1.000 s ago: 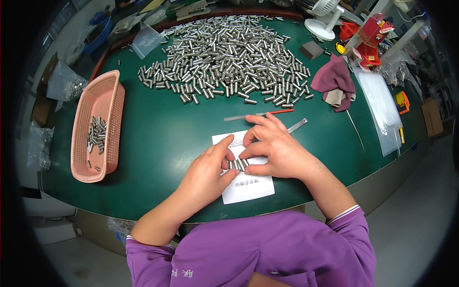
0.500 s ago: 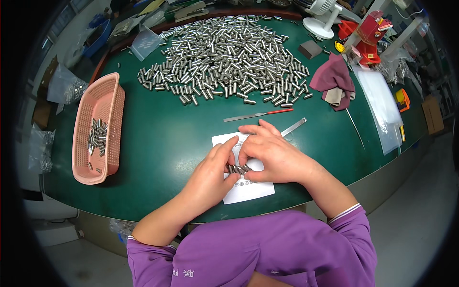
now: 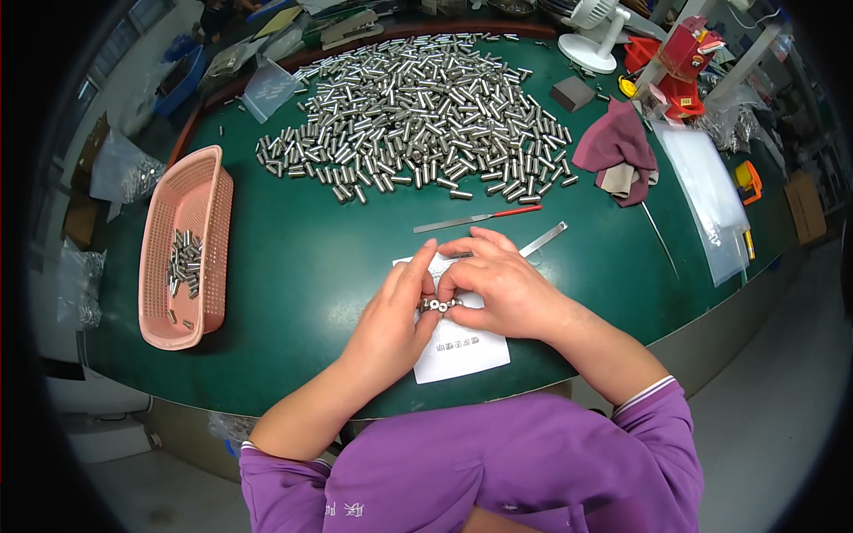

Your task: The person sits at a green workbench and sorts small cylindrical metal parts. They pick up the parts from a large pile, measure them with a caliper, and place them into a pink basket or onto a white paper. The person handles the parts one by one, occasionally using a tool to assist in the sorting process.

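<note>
At a green-topped workbench point(image 3: 293, 275), a person in a purple shirt gathers a short row of metal pins point(image 3: 441, 306) between two bare hands, round ends turned up toward the camera. The left hand point(image 3: 389, 311) and the right hand point(image 3: 511, 289) are both closed on the row, thumbs and fingers pinching it from either side above a printed white sheet point(image 3: 471, 360); the fingers hide how many pins are held.

By far the largest share lies loose in a broad heap point(image 3: 426, 115) across the far side of the bench, while a much smaller lot point(image 3: 186, 258) sits in a pink perforated basket point(image 3: 219, 240) at left. Which of these, if any, are finished cannot be told; judging by the heap, plenty seem left.

Between heap and hands lies a red-handled file point(image 3: 453, 222), with a flat metal strip point(image 3: 544, 238) just beyond the right hand. To the right are a maroon cloth point(image 3: 613, 147), clear plastic sheeting point(image 3: 706, 195) and a dark block point(image 3: 571, 93). A white fan point(image 3: 591, 49) stands at the back, bagged parts point(image 3: 129, 169) sit off the left side, and grey floor point(image 3: 764, 373) shows at lower right.
</note>
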Demonstrator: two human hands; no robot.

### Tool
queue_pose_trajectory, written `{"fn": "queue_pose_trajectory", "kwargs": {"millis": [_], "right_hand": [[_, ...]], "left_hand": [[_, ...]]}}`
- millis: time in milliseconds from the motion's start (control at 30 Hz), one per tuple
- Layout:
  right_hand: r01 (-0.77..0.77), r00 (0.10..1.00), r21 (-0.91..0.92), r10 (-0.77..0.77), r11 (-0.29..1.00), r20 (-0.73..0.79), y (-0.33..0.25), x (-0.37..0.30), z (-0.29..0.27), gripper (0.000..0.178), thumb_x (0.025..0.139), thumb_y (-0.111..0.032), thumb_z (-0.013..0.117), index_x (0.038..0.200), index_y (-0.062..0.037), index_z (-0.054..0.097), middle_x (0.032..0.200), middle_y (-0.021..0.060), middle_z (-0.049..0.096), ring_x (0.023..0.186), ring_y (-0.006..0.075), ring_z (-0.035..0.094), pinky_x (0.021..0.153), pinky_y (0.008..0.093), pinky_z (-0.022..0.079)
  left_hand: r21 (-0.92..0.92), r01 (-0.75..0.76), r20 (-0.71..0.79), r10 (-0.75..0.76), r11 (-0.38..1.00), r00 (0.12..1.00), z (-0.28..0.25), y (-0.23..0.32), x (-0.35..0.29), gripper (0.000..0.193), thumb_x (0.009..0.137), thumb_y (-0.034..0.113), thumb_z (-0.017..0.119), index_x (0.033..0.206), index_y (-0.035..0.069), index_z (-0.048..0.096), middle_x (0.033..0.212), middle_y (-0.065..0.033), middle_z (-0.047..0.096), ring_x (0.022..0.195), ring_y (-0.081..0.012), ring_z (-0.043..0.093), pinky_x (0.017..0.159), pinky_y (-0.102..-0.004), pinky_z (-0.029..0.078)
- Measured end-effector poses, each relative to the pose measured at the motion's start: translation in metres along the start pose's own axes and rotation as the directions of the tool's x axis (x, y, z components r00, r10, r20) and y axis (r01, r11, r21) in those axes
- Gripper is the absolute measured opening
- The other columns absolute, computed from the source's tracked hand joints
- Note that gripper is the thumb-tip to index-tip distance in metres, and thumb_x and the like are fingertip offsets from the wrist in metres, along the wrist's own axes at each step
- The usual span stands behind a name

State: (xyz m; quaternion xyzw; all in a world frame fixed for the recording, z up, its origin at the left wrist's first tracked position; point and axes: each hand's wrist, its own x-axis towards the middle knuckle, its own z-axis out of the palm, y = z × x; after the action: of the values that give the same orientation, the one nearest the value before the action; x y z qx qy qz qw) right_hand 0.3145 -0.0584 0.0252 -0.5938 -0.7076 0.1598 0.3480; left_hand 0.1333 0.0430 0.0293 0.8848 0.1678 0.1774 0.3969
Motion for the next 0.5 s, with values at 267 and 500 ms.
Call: {"fn": "queue_pose_trajectory", "kwargs": {"millis": [267, 500], "right_hand": [[-0.008, 1.000, -0.020, 0.009, 1.000, 0.012, 0.0027, -0.0016, 0.0000, 0.024, 0.076, -0.016, 0.075, 0.094, -0.0128, 0.061, 0.095, 0.0044, 0.068, 0.126, 0.0309, 0.051, 0.114, 0.0552, 0.029], [-0.001, 1.000, -0.078, 0.003, 0.997, 0.017, 0.0027, -0.0027, -0.0033, 0.028, 0.073, -0.019, 0.079, 0.094, -0.0125, 0.062, 0.097, 0.0043, 0.066, 0.125, 0.0296, 0.051, 0.111, 0.0532, 0.031]], "left_hand": [[-0.026, -0.052, 0.027, 0.052, 0.998, 0.998, 0.0044, -0.0064, 0.0002, 0.092, 0.074, -0.011, 0.072, 0.153, 0.005, 0.027, 0.117, -0.0132, 0.054, 0.095, -0.0226, 0.061, 0.083, -0.0330, 0.053], [0.005, -0.009, 0.060, 0.009, 1.000, 0.998, -0.0006, -0.0014, -0.0003, 0.094, 0.072, -0.007, 0.074, 0.153, 0.006, 0.028, 0.117, -0.0123, 0.054, 0.094, -0.0220, 0.060, 0.084, -0.0332, 0.053]]}}
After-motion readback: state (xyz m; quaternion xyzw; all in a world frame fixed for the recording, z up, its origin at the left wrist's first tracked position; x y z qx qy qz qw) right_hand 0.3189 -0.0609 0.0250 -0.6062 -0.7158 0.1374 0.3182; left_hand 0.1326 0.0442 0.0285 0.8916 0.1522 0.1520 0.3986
